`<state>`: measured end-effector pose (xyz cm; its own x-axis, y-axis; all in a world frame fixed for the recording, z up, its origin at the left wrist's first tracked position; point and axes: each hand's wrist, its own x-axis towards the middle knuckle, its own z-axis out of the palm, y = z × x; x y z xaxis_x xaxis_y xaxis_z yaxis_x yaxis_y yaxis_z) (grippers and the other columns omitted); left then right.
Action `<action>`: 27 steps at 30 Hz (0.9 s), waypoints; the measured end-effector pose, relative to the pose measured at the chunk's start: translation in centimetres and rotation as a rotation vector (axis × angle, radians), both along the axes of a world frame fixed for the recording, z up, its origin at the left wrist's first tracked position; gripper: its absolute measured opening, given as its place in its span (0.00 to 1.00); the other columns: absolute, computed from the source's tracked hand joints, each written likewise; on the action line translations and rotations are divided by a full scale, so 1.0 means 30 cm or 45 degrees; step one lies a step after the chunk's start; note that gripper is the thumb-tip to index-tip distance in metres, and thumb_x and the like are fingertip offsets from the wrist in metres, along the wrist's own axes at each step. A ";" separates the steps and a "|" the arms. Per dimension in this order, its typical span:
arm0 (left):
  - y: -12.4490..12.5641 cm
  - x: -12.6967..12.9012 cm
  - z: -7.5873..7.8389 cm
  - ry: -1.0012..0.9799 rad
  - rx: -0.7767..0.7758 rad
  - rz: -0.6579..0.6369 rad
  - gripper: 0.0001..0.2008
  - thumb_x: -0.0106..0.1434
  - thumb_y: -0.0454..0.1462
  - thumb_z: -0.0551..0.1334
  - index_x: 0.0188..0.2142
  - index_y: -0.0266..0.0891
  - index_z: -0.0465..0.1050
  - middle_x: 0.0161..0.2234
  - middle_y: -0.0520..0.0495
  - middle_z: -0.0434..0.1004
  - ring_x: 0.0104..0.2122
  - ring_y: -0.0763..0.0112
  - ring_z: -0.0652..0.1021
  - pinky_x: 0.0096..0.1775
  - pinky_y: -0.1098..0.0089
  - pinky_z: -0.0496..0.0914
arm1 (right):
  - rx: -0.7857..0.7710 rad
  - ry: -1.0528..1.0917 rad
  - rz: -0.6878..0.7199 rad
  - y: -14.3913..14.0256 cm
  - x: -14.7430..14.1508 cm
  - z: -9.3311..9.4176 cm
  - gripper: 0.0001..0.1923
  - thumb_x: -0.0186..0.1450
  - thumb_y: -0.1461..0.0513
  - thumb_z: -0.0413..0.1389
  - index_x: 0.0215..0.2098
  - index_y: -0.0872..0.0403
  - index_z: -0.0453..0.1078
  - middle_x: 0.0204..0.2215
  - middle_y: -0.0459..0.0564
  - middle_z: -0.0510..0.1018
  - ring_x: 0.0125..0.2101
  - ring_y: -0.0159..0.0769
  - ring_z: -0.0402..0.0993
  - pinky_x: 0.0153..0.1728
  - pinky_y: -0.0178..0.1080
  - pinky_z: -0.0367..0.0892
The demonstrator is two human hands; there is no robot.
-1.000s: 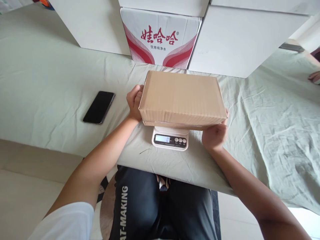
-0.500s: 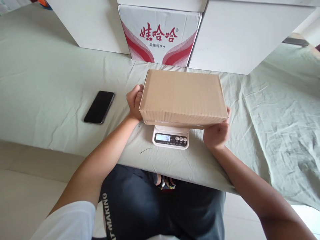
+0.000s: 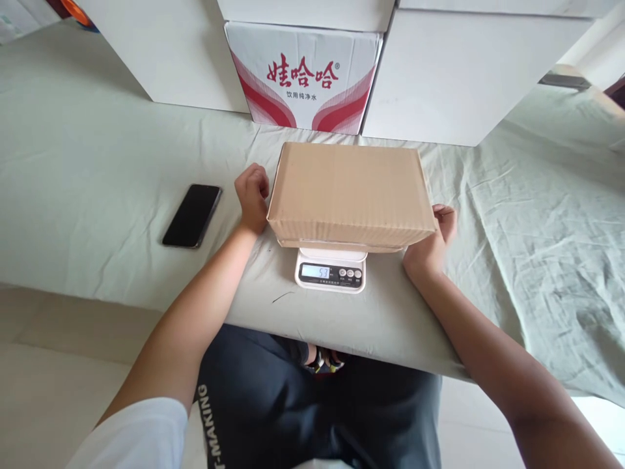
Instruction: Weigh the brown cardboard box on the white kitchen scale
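A brown cardboard box [image 3: 349, 182] rests on a small white kitchen scale [image 3: 330, 286], covering most of its platform. The scale's lit display appears to read 53. At the box's left side is my left hand [image 3: 252, 195], its fingers curled in loosely with nothing in them. My right hand [image 3: 434, 238] is beside the box's right front corner, fingers also curled and holding nothing that I can see. Whether either hand still brushes the cardboard is hard to tell.
A black smartphone [image 3: 192, 215] lies on the pale green cloth [image 3: 122, 169] to the left. Behind stand a white and red printed carton [image 3: 303, 78] and white boxes [image 3: 430, 78]. The cloth's front edge runs just above my lap.
Both hands have come off the box's sides, the left moving outward to the left. The box sits on the scale, and its reading has gone from 16 to about 53.
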<state>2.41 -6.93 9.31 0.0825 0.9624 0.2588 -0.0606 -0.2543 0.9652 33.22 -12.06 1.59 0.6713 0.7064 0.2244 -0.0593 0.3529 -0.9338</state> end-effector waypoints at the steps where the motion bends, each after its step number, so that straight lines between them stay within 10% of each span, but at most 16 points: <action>1: 0.003 -0.002 -0.011 0.008 0.011 -0.005 0.40 0.70 0.76 0.58 0.25 0.48 0.51 0.19 0.48 0.47 0.37 0.56 0.73 0.35 0.58 0.56 | -0.004 -0.009 0.019 -0.005 -0.009 -0.003 0.11 0.62 0.60 0.65 0.38 0.45 0.67 0.32 0.41 0.67 0.31 0.33 0.65 0.35 0.39 0.71; 11: 0.160 -0.084 -0.256 0.170 0.178 0.325 0.45 0.64 0.78 0.63 0.22 0.44 0.48 0.26 0.50 0.45 0.29 0.69 0.52 0.37 0.61 0.50 | -0.025 -0.099 0.175 -0.074 -0.058 0.040 0.12 0.68 0.50 0.66 0.38 0.42 0.69 0.30 0.43 0.69 0.33 0.40 0.73 0.33 0.43 0.73; 27: 0.175 -0.092 -0.278 -0.111 0.216 0.284 0.31 0.79 0.32 0.67 0.22 0.43 0.53 0.23 0.56 0.50 0.27 0.71 0.53 0.32 0.63 0.51 | 0.062 -0.156 0.187 -0.082 -0.059 0.038 0.15 0.70 0.51 0.67 0.35 0.45 0.67 0.30 0.44 0.67 0.30 0.36 0.60 0.29 0.40 0.58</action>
